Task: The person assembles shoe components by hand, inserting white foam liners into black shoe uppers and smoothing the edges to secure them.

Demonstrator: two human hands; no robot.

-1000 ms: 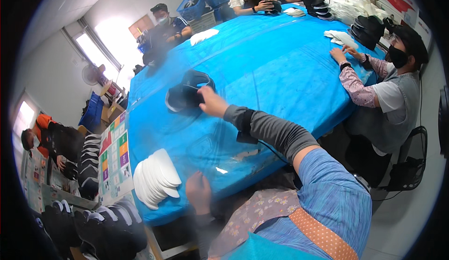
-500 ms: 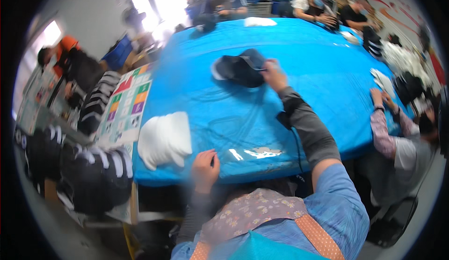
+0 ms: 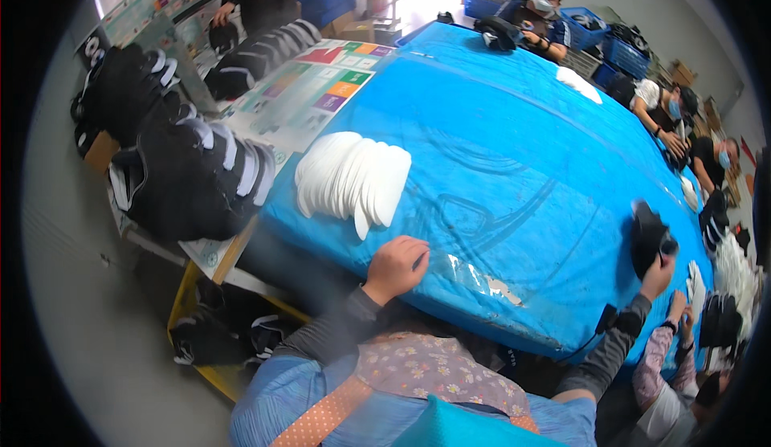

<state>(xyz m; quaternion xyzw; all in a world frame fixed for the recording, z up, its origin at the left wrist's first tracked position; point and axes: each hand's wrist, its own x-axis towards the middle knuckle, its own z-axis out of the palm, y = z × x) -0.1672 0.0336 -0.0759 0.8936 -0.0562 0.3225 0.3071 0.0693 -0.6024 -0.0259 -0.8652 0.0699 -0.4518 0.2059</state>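
Observation:
My right hand (image 3: 658, 275) is stretched out to the right over the blue-covered table (image 3: 498, 118), gripping a black shoe (image 3: 645, 240) at one end. The shoe is raised up on end, slightly blurred. Close to the table's front edge, my left hand (image 3: 397, 269) has its fingers curled; a small dark spot shows at them, too small to name. Just beyond that hand lies a fanned stack of white insoles (image 3: 353, 178), apart from it.
At the left, black shoes with white stripes (image 3: 205, 170) are bunched on a side table, near a coloured chart (image 3: 329, 77). A yellow-framed crate (image 3: 183, 306) of shoes stands below. Co-workers sit along the far and right sides; one person's hands (image 3: 683, 306) hold white material near my right hand.
My right hand has carried the black shoe from the table's middle toward the right side. The view has turned left, and my left hand stays by the front edge.

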